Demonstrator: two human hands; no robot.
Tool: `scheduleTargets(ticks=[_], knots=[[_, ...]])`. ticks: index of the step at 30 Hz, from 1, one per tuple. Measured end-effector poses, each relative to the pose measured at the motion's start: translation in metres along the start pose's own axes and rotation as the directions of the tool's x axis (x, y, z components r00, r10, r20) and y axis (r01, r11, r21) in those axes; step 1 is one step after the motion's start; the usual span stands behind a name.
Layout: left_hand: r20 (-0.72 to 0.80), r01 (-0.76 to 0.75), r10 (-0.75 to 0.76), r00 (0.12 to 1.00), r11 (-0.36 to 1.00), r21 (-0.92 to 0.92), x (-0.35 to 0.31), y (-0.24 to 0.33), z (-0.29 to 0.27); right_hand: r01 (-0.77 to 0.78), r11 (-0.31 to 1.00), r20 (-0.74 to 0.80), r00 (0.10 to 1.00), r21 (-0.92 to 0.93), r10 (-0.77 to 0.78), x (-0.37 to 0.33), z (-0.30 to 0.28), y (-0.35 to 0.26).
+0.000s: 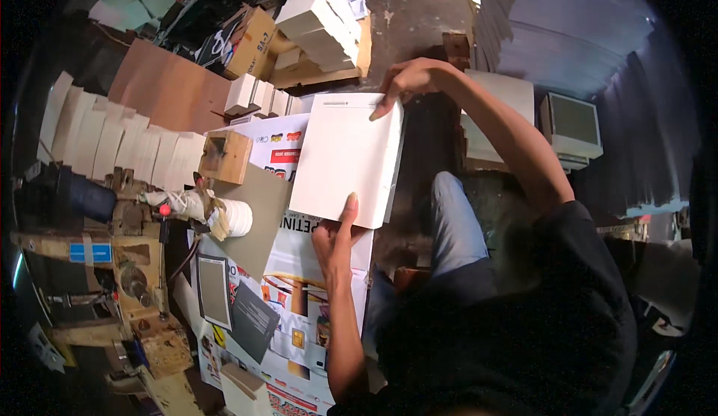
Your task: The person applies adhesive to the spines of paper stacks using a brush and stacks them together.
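Observation:
A thick white block of pages (340, 161), like a book without its cover, lies tilted over the printed sheet covering the work surface (288, 255). My left hand (338, 240) grips its near edge, thumb on the top page and fingers underneath. At the far right corner my right hand (404, 87) is closed on the same block, fingertips on the top page and the right edge. The block's underside is hidden. A grey board (258, 218) lies to its left, and a dark grey cover piece (255, 320) and a framed grey cover (215, 290) are nearer me.
White page blocks (123, 143) stand in a row at the left, with another stack (318, 23) at the far side. A wooden block (226, 156) and a white round container (238, 218) sit left of the sheet. More covered stacks (572, 120) stand at the right.

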State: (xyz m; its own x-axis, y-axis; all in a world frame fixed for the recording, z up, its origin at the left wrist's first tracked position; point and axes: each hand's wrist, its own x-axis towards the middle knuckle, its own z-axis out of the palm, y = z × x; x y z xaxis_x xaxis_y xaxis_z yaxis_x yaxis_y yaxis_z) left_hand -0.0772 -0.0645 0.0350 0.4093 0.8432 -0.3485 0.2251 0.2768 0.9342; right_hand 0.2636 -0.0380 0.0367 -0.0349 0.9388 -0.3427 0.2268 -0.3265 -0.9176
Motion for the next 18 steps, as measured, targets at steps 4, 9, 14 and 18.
scheduleTargets(ticks=[4, 9, 14, 18], knots=[[0.001, -0.008, 0.008, 1.0, 0.995, 0.097, 0.005, -0.003, -0.001, -0.014, 0.994, 0.075, 0.997, 0.106, 0.006, 0.003, 0.003, 0.006], [0.008, -0.026, 0.025, 1.0, 0.999, 0.045, 0.007, -0.005, -0.001, -0.034, 0.981, 0.004, 0.999, 0.189, 0.034, -0.005, 0.004, 0.009], [0.023, 0.001, -0.002, 1.0, 0.999, 0.038, 0.014, -0.007, -0.008, -0.06, 0.983, -0.071, 0.995, 0.173, 0.073, -0.022, 0.01, -0.01], [0.056, 0.003, -0.011, 0.998, 0.99, 0.143, 0.01, -0.003, -0.013, -0.068, 0.988, -0.112, 0.99, 0.139, 0.083, -0.026, 0.015, -0.013]])
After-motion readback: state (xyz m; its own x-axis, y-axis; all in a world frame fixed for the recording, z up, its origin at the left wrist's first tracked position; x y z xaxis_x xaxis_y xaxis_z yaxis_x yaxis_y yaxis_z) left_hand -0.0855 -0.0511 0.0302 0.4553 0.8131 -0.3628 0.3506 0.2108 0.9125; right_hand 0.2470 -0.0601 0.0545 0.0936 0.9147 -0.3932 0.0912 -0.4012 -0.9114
